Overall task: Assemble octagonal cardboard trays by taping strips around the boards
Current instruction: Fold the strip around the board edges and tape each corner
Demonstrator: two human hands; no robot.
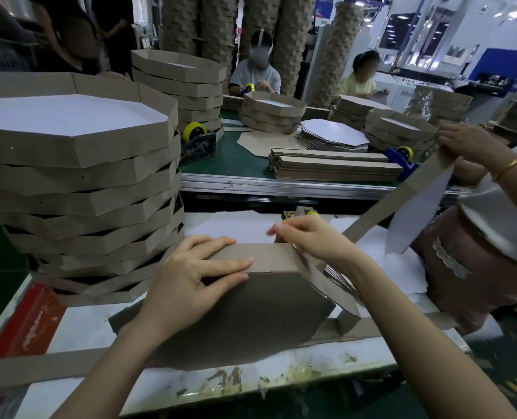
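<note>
A brown octagonal cardboard board (251, 322) stands tilted on the white table (78, 328) in front of me, its brown face toward me. A cardboard strip (269, 257) is folded along the board's top edge and runs down its right side. My left hand (190, 279) lies over the top left edge, fingers pressing the strip against the board. My right hand (308, 240) pinches the strip at the top right corner. A long loose strip (39, 368) lies flat along the table's near edge.
A tall stack of finished trays (75, 176) fills the left of the table. To the right, another person's hand (465, 143) holds a strip and board. Beyond lies a green conveyor (233, 158) with strip bundles (335, 167), boards, tape dispensers (196, 140) and seated workers.
</note>
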